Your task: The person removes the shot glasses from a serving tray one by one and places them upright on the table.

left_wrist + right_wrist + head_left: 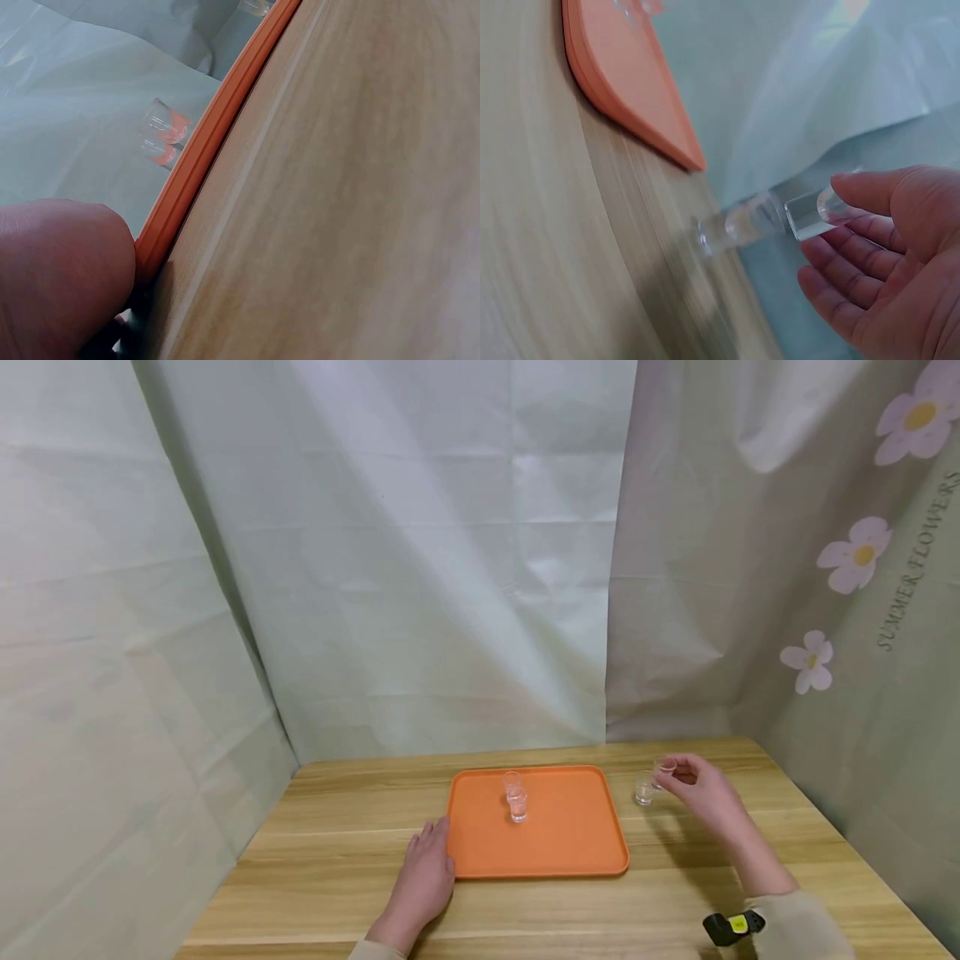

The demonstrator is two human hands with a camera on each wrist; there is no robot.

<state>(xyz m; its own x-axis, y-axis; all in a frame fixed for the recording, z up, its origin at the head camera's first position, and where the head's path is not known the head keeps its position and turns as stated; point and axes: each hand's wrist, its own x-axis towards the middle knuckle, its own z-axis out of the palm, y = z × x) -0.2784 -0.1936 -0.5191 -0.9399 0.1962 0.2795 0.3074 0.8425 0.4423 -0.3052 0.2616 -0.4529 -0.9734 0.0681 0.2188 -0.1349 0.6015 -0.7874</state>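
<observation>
My right hand (701,789) pinches a small clear shot glass (816,214) between thumb and fingers, to the right of the tray. Just left of it, a second shot glass (643,789) stands upright on the wood; in the right wrist view that glass (739,225) is blurred. Two more clear glasses, a front one (518,807) and one behind it (512,783), stand close together on the orange tray (562,843). My left hand (423,877) rests at the tray's left edge, fingers extended along it. In the left wrist view its thumb side touches the tray rim (202,150).
The tray lies on a wooden table (337,843). Pale hanging cloth (450,568) encloses the back and both sides, with printed flowers on the right. A black device with a yellow label (735,927) sits on my right sleeve.
</observation>
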